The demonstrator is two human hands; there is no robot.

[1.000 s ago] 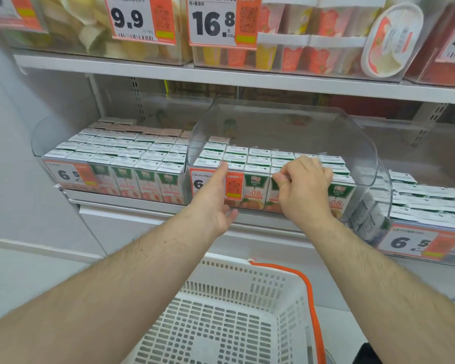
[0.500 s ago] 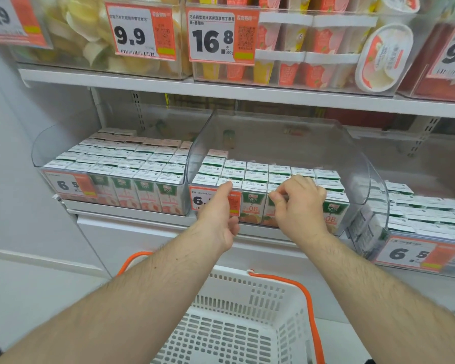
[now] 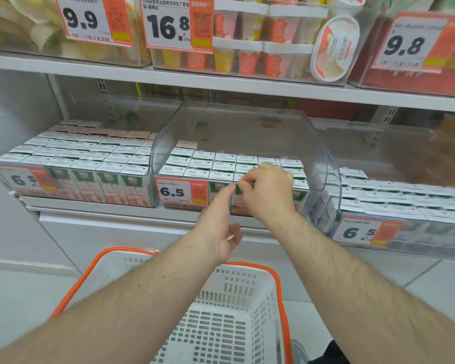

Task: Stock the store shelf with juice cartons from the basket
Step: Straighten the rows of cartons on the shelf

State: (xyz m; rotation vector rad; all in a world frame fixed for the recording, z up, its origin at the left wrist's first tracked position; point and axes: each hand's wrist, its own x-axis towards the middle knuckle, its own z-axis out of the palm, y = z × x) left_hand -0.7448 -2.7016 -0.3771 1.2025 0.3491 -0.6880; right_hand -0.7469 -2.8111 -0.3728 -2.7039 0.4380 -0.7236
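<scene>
Green-and-white juice cartons (image 3: 203, 164) stand in tight rows inside the middle clear bin (image 3: 247, 127) on the shelf. My right hand (image 3: 269, 191) reaches over the bin's front, its fingers curled on the top of a front-row carton. Just below and to the left, my left hand (image 3: 220, 222) has its fingers stretched toward the bin's front face, beside the right hand, and holds nothing. The white basket (image 3: 247, 287) with orange handles sits below my arms. No carton shows in the visible part of it.
Full bins of the same cartons stand to the left (image 3: 90, 156) and to the right (image 3: 405, 198). A 6.5 price tag (image 3: 180, 191) covers the middle bin's front left. The upper shelf (image 3: 221, 80) holds cups and tubs close overhead.
My left hand has left the price tag, dropped lower and slid right, beside the right hand. My right hand stays on the front row. The view has tilted down, showing more of the basket.
</scene>
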